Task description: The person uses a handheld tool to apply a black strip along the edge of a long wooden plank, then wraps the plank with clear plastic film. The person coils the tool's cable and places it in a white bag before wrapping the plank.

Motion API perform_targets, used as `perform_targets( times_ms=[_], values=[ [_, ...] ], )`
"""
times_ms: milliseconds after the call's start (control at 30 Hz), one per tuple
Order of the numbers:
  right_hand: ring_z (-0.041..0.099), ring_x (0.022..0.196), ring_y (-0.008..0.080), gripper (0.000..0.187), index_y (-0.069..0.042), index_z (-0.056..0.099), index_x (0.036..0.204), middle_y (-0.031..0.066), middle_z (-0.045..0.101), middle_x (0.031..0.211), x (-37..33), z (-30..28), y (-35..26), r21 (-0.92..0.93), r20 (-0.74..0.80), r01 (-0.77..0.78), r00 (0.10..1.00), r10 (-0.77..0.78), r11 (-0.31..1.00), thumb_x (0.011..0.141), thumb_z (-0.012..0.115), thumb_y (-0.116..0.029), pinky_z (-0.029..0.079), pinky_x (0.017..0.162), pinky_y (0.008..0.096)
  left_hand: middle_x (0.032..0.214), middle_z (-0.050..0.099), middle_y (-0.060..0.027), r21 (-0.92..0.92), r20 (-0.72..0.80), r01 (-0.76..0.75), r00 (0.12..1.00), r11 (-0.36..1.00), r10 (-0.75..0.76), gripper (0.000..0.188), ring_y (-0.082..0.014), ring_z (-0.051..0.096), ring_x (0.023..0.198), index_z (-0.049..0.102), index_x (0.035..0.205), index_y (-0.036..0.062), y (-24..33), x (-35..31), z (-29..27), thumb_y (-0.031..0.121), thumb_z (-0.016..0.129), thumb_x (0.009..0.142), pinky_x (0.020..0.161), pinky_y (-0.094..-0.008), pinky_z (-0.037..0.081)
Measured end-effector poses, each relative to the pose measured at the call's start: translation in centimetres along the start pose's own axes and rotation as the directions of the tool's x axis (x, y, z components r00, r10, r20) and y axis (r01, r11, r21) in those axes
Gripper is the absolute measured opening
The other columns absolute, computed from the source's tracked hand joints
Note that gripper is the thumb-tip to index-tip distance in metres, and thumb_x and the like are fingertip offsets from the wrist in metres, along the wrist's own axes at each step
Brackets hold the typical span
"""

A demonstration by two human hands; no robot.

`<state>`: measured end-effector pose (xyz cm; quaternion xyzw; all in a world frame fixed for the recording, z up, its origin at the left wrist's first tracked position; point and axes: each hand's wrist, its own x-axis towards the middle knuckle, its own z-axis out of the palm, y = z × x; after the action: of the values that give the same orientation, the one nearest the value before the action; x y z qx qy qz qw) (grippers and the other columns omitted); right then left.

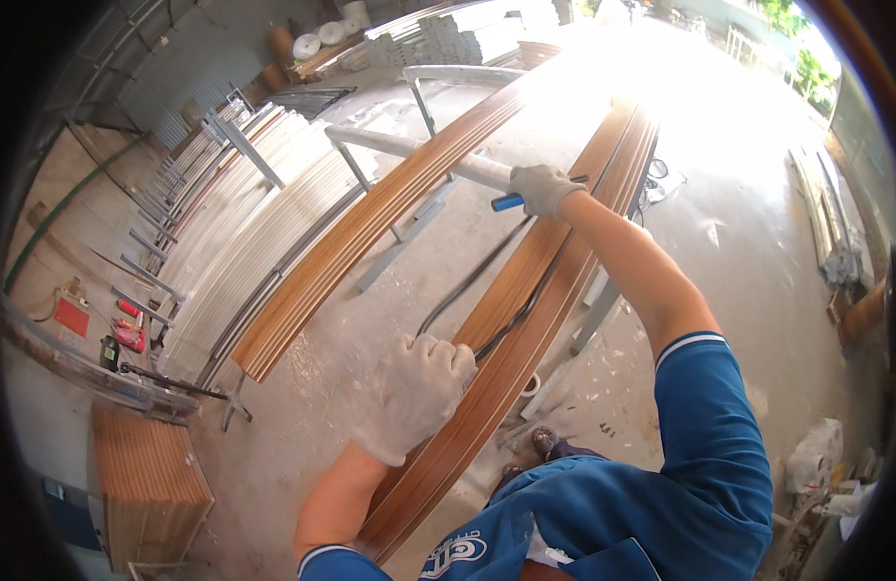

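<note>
My gloved left hand [419, 392] is closed in a fist over the near part of a long wood-coloured board [506, 358]. A thin black cord-like strip [455, 296] runs from this fist toward my right hand, and a second length lies along the board; the fist appears wrapped round the strip. Farther along, my gloved right hand [545, 189] grips a short blue-handled tool [507, 203]. A dark end of it sticks out on the other side of the hand; its exact kind is hidden by the glove.
Another wood-coloured board [370, 213] rests across a metal stand [380, 141] to the left. Beyond it lie stacked white profiles [235, 261] on a rack. A pile of brown panels [148, 474] stands at lower left. Plastic bags [816, 455] and scraps lie at right.
</note>
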<state>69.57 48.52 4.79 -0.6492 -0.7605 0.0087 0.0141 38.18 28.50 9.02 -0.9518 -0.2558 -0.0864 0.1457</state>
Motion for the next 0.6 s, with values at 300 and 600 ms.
perform_targets(
  times_ms=[300,600],
  values=[
    [0.067,0.104,0.022,0.035,-0.026,0.075,0.12,0.0027,0.072,0.116,2.4,-1.9,2.0,0.196,0.519,0.093,0.834,-0.184,0.976,0.086,0.073,-0.017,0.055,0.085,0.0394,0.077,0.059,-0.0036,0.077,-0.07,0.075,0.995,0.994,-0.069,0.015,-0.0224,0.061,0.076,0.064,0.093,0.0097,-1.0,0.0,0.5,0.019,0.072,0.084,0.071,-0.0386,0.044],
    [0.065,0.087,0.0205,0.024,-0.011,0.075,0.108,0.0049,0.07,0.091,-0.1,-3.8,0.2,0.305,0.114,0.314,0.925,-0.362,0.899,0.087,0.075,-0.024,0.05,0.084,0.0372,0.091,0.068,-0.0035,-0.308,-0.209,0.036,0.972,0.951,-0.104,0.024,-0.0195,0.066,0.09,0.067,0.108,0.0045,-2.7,0.2,0.3,0.023,0.069,0.093,0.085,-0.0344,0.049]
  ],
)
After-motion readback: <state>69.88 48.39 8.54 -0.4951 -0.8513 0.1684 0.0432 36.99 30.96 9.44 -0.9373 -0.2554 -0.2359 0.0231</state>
